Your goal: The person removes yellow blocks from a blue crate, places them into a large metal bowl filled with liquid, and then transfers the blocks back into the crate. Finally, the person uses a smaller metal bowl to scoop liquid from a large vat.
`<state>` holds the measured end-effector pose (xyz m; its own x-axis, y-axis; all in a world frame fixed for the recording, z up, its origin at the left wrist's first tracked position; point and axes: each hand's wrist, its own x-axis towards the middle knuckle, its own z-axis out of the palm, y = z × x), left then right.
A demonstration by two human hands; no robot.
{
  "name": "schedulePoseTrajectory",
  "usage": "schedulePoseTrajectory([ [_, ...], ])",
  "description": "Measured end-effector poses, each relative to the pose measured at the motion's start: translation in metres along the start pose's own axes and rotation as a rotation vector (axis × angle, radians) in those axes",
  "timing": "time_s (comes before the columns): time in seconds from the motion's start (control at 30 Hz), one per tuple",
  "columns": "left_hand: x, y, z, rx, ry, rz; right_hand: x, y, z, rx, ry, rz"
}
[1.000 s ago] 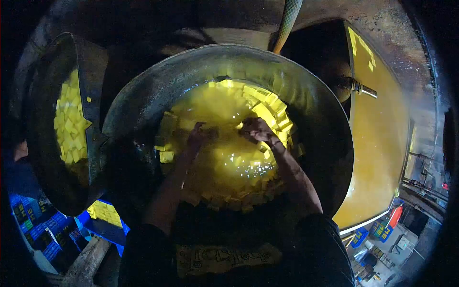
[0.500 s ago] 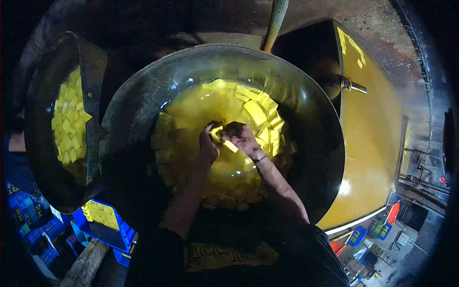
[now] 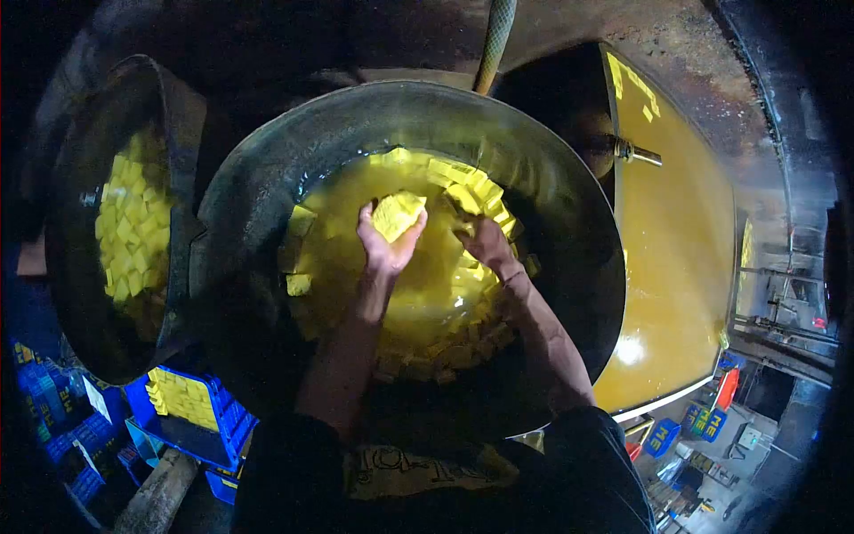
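Note:
My left hand (image 3: 389,245) is raised over the middle of a big dark wok (image 3: 258,169), its fingers closed round a yellow tofu block (image 3: 398,214). Under it lies cloudy yellow liquid (image 3: 347,196). To the right, my right hand (image 3: 489,244) reaches toward yellow tofu blocks (image 3: 489,191) stacked along the right inner side. Its thumb and fingers are apart, with the fingertips partly in shadow beside one block. More blocks line the left and near edges of the liquid.
At the left stands a second wok (image 3: 182,133) with many yellow blocks (image 3: 133,227). A wide vat of yellow-brown liquid (image 3: 680,249) is at the right. A blue crate (image 3: 233,418) with yellow blocks sits lower left, by a wooden log (image 3: 165,489). A hose (image 3: 495,44) hangs behind.
My hands were together over the wok around a yellow block. Now they are apart: the left has moved up with a block, the right has moved right toward the stacked blocks.

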<state>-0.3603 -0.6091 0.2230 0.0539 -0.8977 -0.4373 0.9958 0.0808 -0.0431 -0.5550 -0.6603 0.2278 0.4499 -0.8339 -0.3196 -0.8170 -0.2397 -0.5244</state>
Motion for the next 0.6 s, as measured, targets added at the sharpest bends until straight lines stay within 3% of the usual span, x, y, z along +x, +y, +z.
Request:
schedulePoseTrajectory([
  [0.03,-0.001,0.007,0.018,0.032,0.034,0.027,-0.009,0.05,0.046,-0.356,0.037,-0.001],
  [0.07,-0.003,0.012,0.039,0.045,0.11,0.048,-0.038,0.047,0.052,-0.451,0.135,-0.143],
  [0.1,0.005,0.022,0.05,0.086,0.043,0.037,-0.057,0.066,0.083,-0.603,0.168,-0.234],
  [0.13,0.003,0.026,0.062,0.146,0.007,0.053,-0.057,0.066,0.082,-0.602,0.171,-0.242],
  [0.23,-0.01,0.04,0.086,0.178,-0.027,0.131,-0.058,0.053,0.082,-0.301,-0.033,0.027],
  [0.3,-0.019,0.051,0.095,0.072,-0.056,0.175,-0.056,0.055,0.068,-0.181,-0.036,-0.037],
  [0.37,-0.038,0.062,0.111,-0.015,-0.074,0.173,-0.043,0.069,0.065,0.231,0.009,-0.276],
  [0.5,-0.054,0.078,0.114,-0.048,-0.19,0.192,-0.023,0.021,0.071,-0.002,-0.108,-0.092],
  [0.53,-0.06,0.08,0.119,-0.043,-0.207,0.192,-0.018,0.014,0.081,-0.19,-0.263,-0.114],
  [0.57,-0.068,0.082,0.123,-0.039,-0.226,0.193,-0.012,0.029,0.12,-0.25,-0.277,-0.123],
  [0.6,-0.076,0.085,0.128,-0.041,-0.234,0.21,-0.017,0.009,0.131,-0.309,-0.144,0.03],
])
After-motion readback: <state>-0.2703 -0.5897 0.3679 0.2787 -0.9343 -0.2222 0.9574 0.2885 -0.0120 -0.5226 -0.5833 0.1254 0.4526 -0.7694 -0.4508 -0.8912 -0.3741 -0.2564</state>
